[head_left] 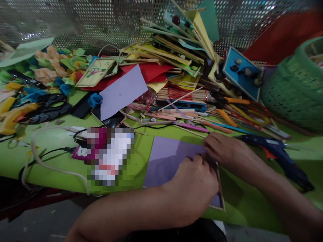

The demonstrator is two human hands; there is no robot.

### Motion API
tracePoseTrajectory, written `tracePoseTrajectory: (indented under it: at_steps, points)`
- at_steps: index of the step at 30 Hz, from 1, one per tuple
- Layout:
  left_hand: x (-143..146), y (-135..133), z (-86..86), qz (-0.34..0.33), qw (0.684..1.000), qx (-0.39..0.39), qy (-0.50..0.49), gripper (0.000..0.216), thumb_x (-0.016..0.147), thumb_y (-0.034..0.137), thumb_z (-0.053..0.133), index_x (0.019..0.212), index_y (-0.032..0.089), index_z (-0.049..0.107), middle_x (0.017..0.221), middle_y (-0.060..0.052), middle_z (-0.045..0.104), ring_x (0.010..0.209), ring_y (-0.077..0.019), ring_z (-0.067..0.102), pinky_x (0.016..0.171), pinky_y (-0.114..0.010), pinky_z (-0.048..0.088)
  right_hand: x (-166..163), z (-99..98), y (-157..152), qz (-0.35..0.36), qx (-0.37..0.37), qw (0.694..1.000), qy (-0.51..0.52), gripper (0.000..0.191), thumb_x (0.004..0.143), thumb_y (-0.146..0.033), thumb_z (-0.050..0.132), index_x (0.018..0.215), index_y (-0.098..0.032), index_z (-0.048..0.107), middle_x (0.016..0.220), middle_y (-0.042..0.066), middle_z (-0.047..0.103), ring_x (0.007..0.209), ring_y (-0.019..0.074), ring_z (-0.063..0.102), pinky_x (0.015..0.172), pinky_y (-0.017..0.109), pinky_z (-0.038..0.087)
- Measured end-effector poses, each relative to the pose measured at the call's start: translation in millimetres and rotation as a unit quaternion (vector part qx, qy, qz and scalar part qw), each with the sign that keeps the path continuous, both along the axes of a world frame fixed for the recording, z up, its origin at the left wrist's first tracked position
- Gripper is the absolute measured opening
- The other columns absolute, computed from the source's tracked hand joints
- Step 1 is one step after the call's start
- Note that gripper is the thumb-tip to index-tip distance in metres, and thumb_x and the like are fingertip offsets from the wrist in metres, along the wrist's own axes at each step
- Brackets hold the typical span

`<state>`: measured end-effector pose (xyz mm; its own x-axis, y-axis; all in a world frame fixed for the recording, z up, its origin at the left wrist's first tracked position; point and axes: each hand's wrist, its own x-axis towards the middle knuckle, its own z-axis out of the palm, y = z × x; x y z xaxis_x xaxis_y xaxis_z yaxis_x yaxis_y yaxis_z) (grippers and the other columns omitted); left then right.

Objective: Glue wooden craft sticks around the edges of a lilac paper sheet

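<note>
A lilac paper sheet (166, 158) lies on the green table (63, 168) in front of me, with a thin wooden stick (221, 191) along its right edge. My left hand (194, 183) rests on the sheet's right part, fingers curled and pressed down. My right hand (224, 149) lies at the sheet's upper right corner, fingers together and pressing on the paper's edge. What lies under the fingers is hidden.
A blue glue gun (280, 156) lies right of my hands. A green basket (295, 84) stands at the far right. Coloured paper, sticks and framed cards (174, 57) pile up behind. Black scissors (47, 109), cables and a yellow glue gun (12, 117) lie left.
</note>
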<state>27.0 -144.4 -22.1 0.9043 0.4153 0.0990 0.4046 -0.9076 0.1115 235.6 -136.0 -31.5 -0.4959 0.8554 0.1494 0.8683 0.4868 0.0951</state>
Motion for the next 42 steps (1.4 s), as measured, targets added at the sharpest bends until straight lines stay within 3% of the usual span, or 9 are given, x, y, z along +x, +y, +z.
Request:
tracePoseTrajectory:
  at_steps: [5,18,42]
  points:
    - [-1,0,0.5,-0.009,1.000,0.001,0.004,0.037,0.104,0.037,0.062,0.121,0.006,0.070,0.117,-0.018,0.070,0.098,-0.0243,0.064,0.069,-0.032,0.050,5,0.6,-1,-0.010,-0.031,0.999,0.036,0.029,0.106,-0.028,0.042,0.088,-0.021,0.062,0.081,0.005,0.066,0.070,0.0189,0.063,0.062,0.033,0.043]
    - [0,2,3.9,0.000,1.000,-0.022,-0.008,0.025,0.101,0.034,0.066,0.105,0.010,0.072,0.108,-0.015,0.071,0.092,-0.0234,0.064,0.064,-0.032,0.049,8,6.7,-4,-0.053,-0.105,0.988,0.099,0.027,0.105,-0.032,0.043,0.090,-0.022,0.063,0.084,0.007,0.067,0.075,0.0222,0.066,0.067,0.036,0.049]
    - [0,2,0.8,0.003,1.000,-0.007,-0.010,0.034,0.102,0.031,0.063,0.123,0.005,0.071,0.121,-0.019,0.073,0.098,-0.0236,0.068,0.072,-0.032,0.056,20,8.3,-13,-0.037,-0.065,0.993,0.087,0.026,0.107,-0.034,0.040,0.093,-0.024,0.060,0.085,0.006,0.067,0.076,0.0219,0.068,0.068,0.036,0.050]
